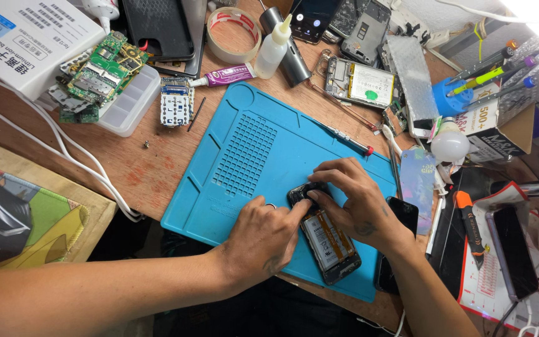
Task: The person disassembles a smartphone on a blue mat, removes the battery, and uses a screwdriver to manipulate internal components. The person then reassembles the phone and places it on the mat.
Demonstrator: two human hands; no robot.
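An opened black phone [330, 242] with its back off and battery showing lies on the blue repair mat [251, 150], near the mat's front right corner. My left hand [263, 237] rests beside it on the left, index finger pressing the phone's upper end. My right hand [352, 198] covers the phone's top from the right, fingers curled down on a dark part there. Both hands hold the phone against the mat. A screwdriver with a red tip [347, 138] lies on the mat just behind my right hand.
Another dark phone [400, 218] lies under my right wrist. At the back are a tape roll [232, 34], glue tube [223, 76], squeeze bottle [274, 47], opened phones [357, 81], circuit boards [98, 72] on a clear box, and a white box [26, 37]. A purple phone [511, 249] and orange tool [469, 221] lie right.
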